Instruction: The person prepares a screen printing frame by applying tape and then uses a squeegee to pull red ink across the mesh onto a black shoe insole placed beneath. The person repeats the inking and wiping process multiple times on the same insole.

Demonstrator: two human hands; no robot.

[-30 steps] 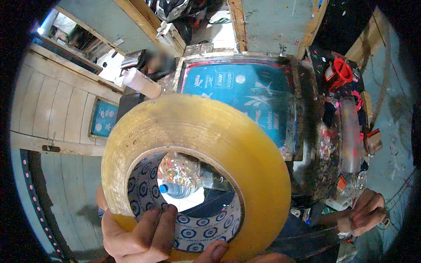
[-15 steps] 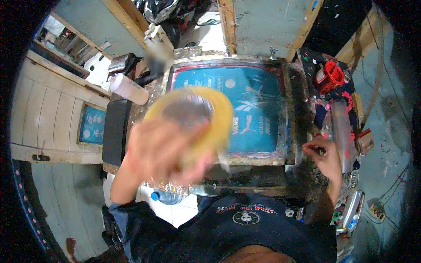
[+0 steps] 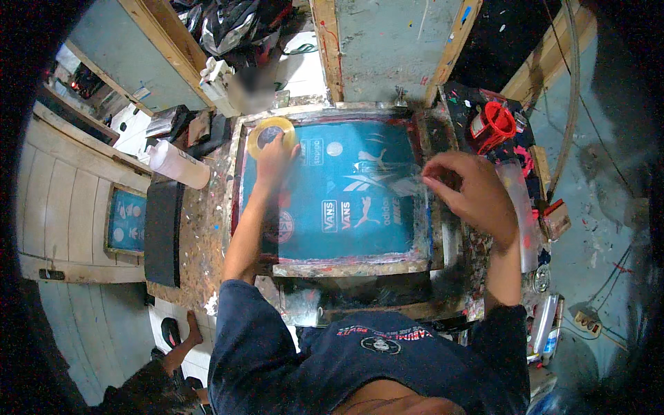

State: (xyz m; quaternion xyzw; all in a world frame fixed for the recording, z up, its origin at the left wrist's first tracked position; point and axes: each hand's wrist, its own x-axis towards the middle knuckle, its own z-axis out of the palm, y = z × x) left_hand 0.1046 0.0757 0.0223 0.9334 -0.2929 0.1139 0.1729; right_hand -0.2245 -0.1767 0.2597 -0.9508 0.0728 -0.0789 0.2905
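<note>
My right fingertips (image 3: 427,178) are pinched together on a clear strip of tape (image 3: 404,185), thumb against forefinger, and the strip hangs out over the right half of the mesh. My right hand (image 3: 476,197) is bent at the wrist, above the right edge of the frame. My left hand (image 3: 278,158) is at the roll of yellowish tape (image 3: 254,133), fingers over its core and lower right side; I cannot tell whether they grasp it or only rest there. The roll is at the upper left corner of the blue printing screen (image 3: 304,238), in front of me, its mesh marked with white lettering and shapes inside a stained wooden frame. To the left, on the paint-spotted table (image 3: 199,242), are a pale bottle (image 3: 178,164), tilted in my view, and a flat black slab (image 3: 163,234). To the right are an open red tub (image 3: 494,126) and, nearer me, a long clear cylinder (image 3: 517,221). Further left, a smaller blue screen (image 3: 126,220) stands by the pale wooden panelling (image 3: 69,194)
</note>
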